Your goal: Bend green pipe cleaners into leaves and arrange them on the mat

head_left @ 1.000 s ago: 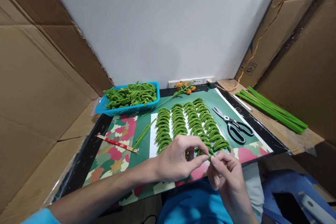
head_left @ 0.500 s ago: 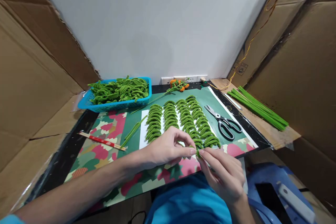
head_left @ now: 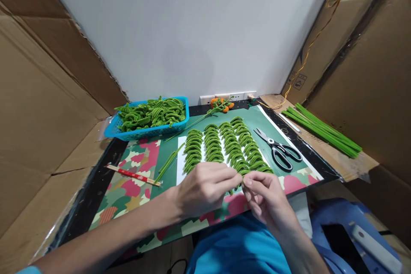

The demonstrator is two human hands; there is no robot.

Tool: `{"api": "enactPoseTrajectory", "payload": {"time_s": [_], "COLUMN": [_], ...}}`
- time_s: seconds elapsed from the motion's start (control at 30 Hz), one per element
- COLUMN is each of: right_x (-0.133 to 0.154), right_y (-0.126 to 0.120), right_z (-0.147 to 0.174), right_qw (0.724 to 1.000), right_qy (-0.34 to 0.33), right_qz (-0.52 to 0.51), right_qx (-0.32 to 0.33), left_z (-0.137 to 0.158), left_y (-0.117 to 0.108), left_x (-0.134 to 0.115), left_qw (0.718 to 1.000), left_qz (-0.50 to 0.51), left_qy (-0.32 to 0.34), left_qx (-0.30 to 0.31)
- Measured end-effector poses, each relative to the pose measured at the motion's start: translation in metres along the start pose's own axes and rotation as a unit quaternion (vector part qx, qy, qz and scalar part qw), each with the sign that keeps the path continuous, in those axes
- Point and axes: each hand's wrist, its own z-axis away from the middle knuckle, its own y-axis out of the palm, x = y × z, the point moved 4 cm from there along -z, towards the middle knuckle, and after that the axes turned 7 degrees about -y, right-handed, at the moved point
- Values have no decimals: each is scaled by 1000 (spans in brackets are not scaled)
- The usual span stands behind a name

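My left hand (head_left: pixel 208 187) and my right hand (head_left: pixel 269 192) meet at the fingertips over the near edge of the table. Both pinch a green pipe cleaner (head_left: pixel 243 182), mostly hidden by my fingers. Just beyond them, curved green pipe cleaner pieces (head_left: pixel 213 145) lie in several columns on a white sheet (head_left: pixel 181 167). My left wrist crosses in front of the columns' near end. To the right of the columns lie scissors (head_left: pixel 272 144) with black and grey handles, their blades slightly apart.
A blue basket (head_left: pixel 150 131) heaped with bent green pieces stands back left. Orange flowers (head_left: pixel 221 104) on a long stem lie behind the columns. Chopsticks in a red wrapper (head_left: pixel 135 175) and loose green stems (head_left: pixel 168 162) lie left. Straight green pipe cleaners (head_left: pixel 323 130) rest on cardboard at right.
My left hand has turned, its knuckles now uppermost and its fingers closed together. My right hand's fingers have curled in more at the pinch. The whole view has shifted slightly.
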Motion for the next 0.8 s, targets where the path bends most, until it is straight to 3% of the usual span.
{"api": "enactPoseTrajectory", "payload": {"time_s": [0.03, 0.1, 0.17, 0.23, 0.33, 0.47, 0.53, 0.67, 0.7, 0.73, 0.8], "right_x": [-3, -1, 6, 17, 31, 42, 46, 52, 52, 52, 52], "right_y": [3, 7, 6, 5, 4, 3, 2, 3, 2, 1, 0], "right_z": [0, 0, 0, 1, 5, 4, 3, 9, 10, 10, 10], "right_qw": [997, 992, 998, 994, 955, 895, 841, 652, 619, 596, 576], "right_qy": [52, 66, -2, -96, -215, -291, -355, -547, -572, -586, -594], "right_qz": [-63, -110, -65, 33, 200, 339, 407, 523, 536, 546, 556], "right_qx": [15, 18, -2, -26, -36, -4, 11, 40, 48, 57, 77], "left_z": [2, 2, -3, -9, -13, -14, -14, -13, -12, -11, -8], "left_y": [-2, -6, -10, -11, -7, -5, -5, -4, -3, -1, 2], "left_x": [-2, -2, 2, 7, 12, 14, 15, 19, 20, 21, 22], "left_qw": [998, 996, 1000, 995, 971, 952, 944, 907, 889, 867, 823], "left_qz": [-31, -44, 0, 56, 115, 158, 172, 251, 286, 326, 396], "left_qy": [54, 82, 26, -76, -201, -247, -263, -318, -334, -348, -370], "left_qx": [-2, -6, -5, 12, 64, 92, 97, 116, 127, 142, 169]}}
